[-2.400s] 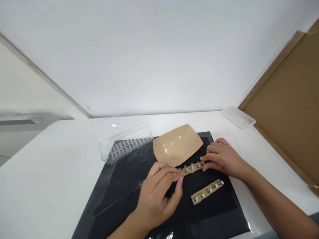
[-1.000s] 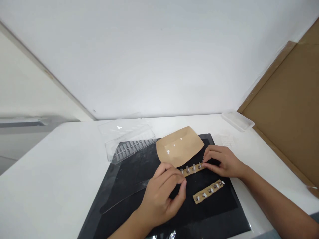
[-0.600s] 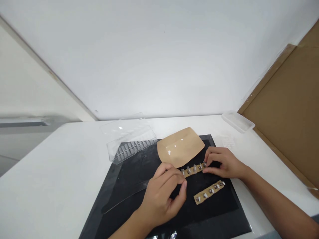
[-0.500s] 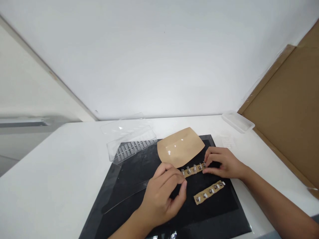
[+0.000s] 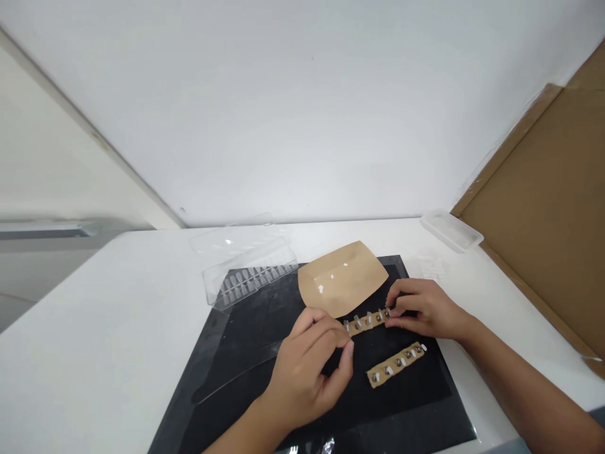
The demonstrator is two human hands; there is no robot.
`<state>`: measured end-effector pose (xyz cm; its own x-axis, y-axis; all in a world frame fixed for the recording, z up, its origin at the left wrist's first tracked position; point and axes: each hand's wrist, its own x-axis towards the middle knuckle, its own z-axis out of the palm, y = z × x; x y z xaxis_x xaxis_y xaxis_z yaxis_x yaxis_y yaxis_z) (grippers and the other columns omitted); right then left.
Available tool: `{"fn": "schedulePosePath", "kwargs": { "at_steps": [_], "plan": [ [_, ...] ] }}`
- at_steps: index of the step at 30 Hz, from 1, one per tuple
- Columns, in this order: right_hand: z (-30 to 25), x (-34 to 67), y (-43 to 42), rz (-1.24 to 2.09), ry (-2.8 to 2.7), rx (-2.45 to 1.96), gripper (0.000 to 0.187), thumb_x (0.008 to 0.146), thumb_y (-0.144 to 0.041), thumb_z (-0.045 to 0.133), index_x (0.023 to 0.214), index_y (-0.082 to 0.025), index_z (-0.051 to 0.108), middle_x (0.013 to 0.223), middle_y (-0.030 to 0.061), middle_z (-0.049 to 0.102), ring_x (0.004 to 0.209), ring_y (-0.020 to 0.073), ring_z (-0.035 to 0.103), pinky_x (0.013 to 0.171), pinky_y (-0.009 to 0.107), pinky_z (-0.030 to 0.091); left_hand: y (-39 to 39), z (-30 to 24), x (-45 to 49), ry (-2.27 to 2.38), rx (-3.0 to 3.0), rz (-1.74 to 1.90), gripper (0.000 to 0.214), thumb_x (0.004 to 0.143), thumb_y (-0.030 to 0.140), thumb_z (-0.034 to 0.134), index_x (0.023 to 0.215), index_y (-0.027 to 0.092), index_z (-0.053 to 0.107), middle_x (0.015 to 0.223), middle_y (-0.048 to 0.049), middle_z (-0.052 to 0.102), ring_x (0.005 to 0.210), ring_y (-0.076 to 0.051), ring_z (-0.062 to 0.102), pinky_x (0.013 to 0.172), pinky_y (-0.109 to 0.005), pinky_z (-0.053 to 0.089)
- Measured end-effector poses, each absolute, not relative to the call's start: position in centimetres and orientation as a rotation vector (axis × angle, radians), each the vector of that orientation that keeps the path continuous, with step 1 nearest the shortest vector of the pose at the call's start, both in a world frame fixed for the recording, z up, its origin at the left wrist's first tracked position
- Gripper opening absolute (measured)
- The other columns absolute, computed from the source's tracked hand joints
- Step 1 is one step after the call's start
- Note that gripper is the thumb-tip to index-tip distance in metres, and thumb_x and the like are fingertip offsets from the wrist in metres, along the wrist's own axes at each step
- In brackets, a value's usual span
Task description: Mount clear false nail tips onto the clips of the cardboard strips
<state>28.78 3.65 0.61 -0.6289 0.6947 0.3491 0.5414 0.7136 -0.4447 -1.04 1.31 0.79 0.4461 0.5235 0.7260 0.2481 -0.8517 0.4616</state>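
The left hand (image 5: 305, 372) is held curled beside the end of a tan strip (image 5: 367, 321) lined with clear nail tips; whether its grip holds anything cannot be told. That strip's other end is grasped by the right hand (image 5: 425, 310). A second strip (image 5: 396, 365) is laid nearer on a black mat (image 5: 411, 410). Beyond are a kraft paper tray (image 5: 341, 277) and a clear plastic case (image 5: 250, 276) of nail tips, the case partly on the white surface (image 5: 108, 315).

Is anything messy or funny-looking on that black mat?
Yes, one small thing: the tan paper tray has a few small white specks stuck on it, left of its middle. They stand out because the rest of the tray is plain and smooth. They are too small to tell what they are.
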Motion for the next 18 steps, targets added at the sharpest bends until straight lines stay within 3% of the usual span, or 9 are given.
{"fn": "schedulePosePath", "kwargs": {
  "at_steps": [18],
  "plan": [
    [1.36,28.22,3.57,0.301,-2.505,-0.998,0.022,0.101,-0.031,0.069,0.081,-0.021,0.067,0.1,0.0017,0.074,0.085,0.0145,0.069,0.072,0.027,0.05,1.33,0.74,-0.87,0.666,2.423,1.387,0.018,0.089,-0.001,0.062,0.095,0.016,0.063,0.082,-0.0036,0.07,0.074,-0.017,0.062,0.081,-0.039,0.05]
  ]
}}
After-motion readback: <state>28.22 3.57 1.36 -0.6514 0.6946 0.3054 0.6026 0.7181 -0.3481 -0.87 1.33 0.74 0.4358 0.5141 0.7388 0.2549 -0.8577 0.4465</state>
